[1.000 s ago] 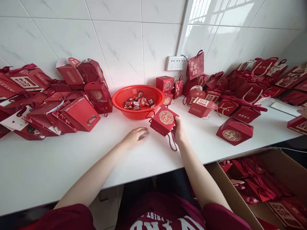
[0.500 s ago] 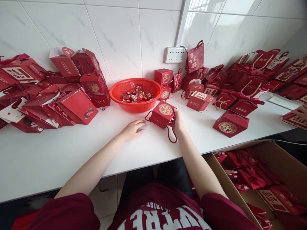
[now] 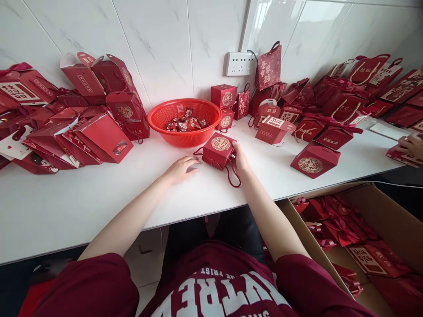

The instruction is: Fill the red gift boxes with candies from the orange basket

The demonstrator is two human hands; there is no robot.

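Observation:
A dark red gift box (image 3: 218, 150) with a round gold emblem on top sits on the white table in front of me. Twisted red cord handles come out at its two sides, one loop lying on the table. My right hand (image 3: 240, 158) grips the box's right side, its fingertips partly hidden behind it. To the left of the box, my left hand (image 3: 182, 169) rests on the table with fingers stretched out and nothing in it. Just behind stands a red plastic basket (image 3: 185, 140) holding several small wrapped candies (image 3: 187, 123).
Red gift boxes (image 3: 105, 136) crowd the table's left side, and more boxes and bags (image 3: 340, 110) fill the right. A single box (image 3: 315, 160) stands nearer. Below the front edge is a cardboard carton (image 3: 390, 211) with red packages. Another person's hand (image 3: 411, 145) shows at far right.
The gift box, slightly tilted before, now sits flatter on the table, still in my right hand. My left hand stays beside it. The view has shifted slightly downward.

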